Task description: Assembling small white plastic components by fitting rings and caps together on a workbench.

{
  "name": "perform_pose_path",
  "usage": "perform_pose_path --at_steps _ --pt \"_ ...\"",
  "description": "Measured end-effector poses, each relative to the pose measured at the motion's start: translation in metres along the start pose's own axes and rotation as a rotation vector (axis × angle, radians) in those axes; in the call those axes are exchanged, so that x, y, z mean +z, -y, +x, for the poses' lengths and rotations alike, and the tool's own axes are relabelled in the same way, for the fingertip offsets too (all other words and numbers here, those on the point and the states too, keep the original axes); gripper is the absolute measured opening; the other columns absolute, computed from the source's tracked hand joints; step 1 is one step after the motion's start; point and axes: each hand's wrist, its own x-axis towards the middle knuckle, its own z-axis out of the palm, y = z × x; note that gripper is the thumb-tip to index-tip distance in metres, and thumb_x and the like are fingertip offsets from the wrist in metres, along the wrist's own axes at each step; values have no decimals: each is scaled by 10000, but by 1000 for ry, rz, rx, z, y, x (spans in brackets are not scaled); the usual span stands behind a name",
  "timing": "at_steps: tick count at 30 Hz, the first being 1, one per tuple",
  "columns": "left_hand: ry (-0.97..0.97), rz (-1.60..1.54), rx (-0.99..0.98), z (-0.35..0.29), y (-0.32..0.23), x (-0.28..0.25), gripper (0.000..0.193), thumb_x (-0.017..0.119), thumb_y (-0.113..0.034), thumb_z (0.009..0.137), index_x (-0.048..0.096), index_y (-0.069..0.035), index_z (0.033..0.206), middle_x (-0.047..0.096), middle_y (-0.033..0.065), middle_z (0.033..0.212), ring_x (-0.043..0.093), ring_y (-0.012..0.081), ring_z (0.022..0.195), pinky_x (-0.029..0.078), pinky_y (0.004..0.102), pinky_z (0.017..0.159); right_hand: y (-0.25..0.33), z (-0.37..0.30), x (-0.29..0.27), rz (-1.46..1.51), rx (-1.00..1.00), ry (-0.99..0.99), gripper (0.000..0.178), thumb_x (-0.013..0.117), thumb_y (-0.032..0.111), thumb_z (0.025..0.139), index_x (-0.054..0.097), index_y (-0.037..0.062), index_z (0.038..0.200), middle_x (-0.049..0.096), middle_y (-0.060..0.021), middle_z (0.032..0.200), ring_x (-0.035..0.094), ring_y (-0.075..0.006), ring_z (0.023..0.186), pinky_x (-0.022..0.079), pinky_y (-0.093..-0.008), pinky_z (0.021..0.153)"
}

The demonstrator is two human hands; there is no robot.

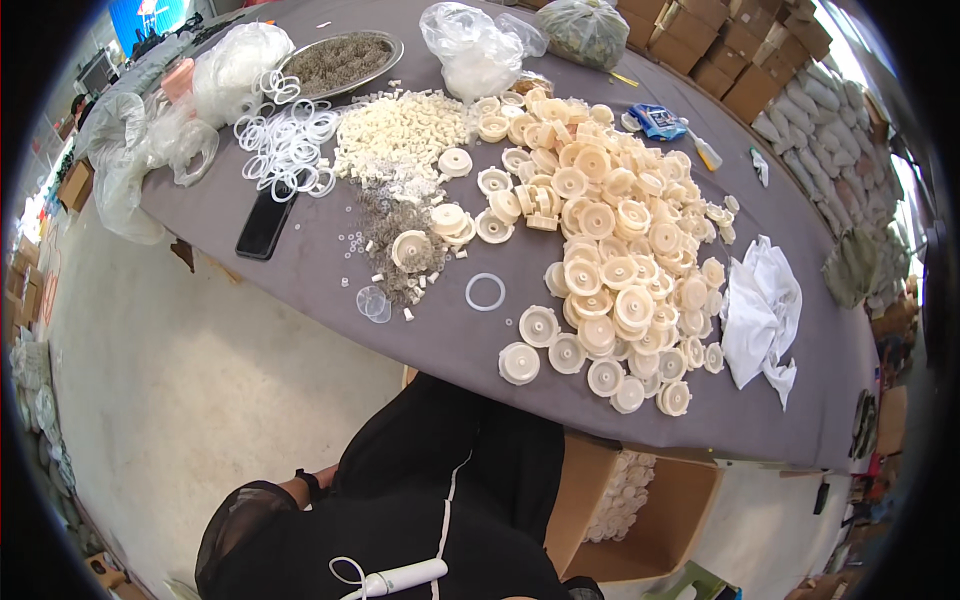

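My left hand (326,476) is down by my lap, off the table, with a black band (310,485) at the wrist. Its fingers are hidden behind my black clothing, so what it may hold does not show. My right hand is out of view; only a bit of dark sleeve (582,588) appears at the lower edge. On the table, a large heap of cream round plastic caps (620,270) lies right of centre. Left of it are small white plastic pieces (400,135), clear rings (290,150), and a loose pile of tiny grey springs (395,235). One ring (485,292) lies alone near the front edge.
A black phone (265,225) lies at the table's left. Behind stand a metal tray (388,68) of grey parts and plastic bags (470,50). A white cloth (760,315) lies right. Below the edge, an open cardboard box (690,515) holds white parts.
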Motion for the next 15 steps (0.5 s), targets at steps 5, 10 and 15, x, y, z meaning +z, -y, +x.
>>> perform_pose_path --at_steps 5,10,15 --pt "-99 44 55 32 0 18 703 398 -645 872 423 -125 1345 482 90 1354 463 256 1226 392 429 985 14 12 -18 50 33 -20 548 470 512 909 538 51 1198 624 -49 1006 578 -241 957 456 -360 826" --pt "-177 122 62 40 7 10 702 402 -646 870 424 -128 1343 480 89 1355 458 254 1230 388 427 990 -9 12 -42 156 95 -51 567 466 514 912 521 49 1231 622 -51 1031 577 -245 989 457 -362 851" --pt "-231 178 122 87 -39 1 702 406 -647 868 425 -130 1342 478 88 1356 454 253 1233 383 426 994 2 9 -75 241 106 -107 586 462 516 915 504 48 1265 620 -53 1056 576 -249 1021 458 -364 877"
